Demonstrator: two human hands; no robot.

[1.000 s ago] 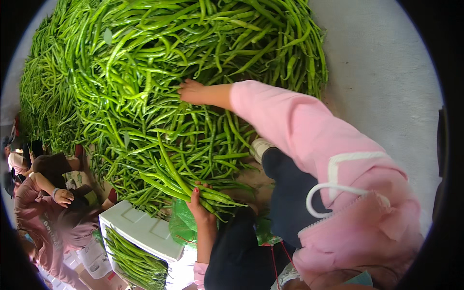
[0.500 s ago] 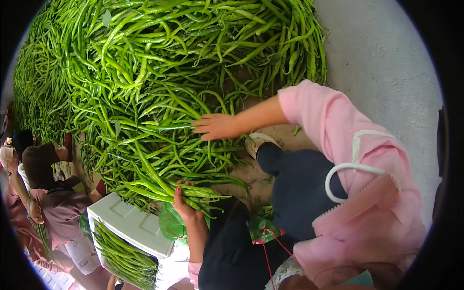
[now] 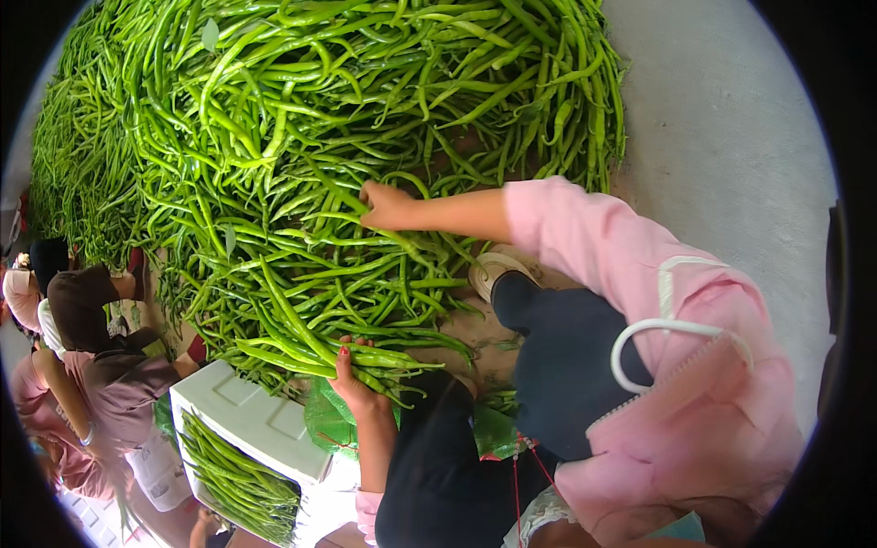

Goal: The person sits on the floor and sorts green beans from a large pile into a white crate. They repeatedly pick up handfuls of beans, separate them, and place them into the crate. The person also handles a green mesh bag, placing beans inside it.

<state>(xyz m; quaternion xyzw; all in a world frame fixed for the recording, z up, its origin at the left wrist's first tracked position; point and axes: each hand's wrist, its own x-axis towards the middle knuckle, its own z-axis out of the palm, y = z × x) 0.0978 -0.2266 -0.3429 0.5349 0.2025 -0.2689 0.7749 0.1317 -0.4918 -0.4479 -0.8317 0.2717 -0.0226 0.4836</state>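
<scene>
The fingers of my left hand (image 3: 358, 391) clasp peppers (image 3: 318, 347), my right hand's (image 3: 388, 207) I can't tell; the white box (image 3: 260, 416) holds some, a heap (image 3: 301, 137) remains.

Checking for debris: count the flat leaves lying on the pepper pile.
2 visible: an upper leaf near the picture's top edge, and a lower leaf left of the right hand, both on the pepper pile. More may be hidden.

The scene is brightly lit, with small glints thrown back by the green peppers (image 3: 274, 146) and detail washed out by glare beside the white box (image 3: 260, 425). The round view is ringed in black, and the co-worker (image 3: 41, 402) near its left rim is stretched and softly blurred.
</scene>
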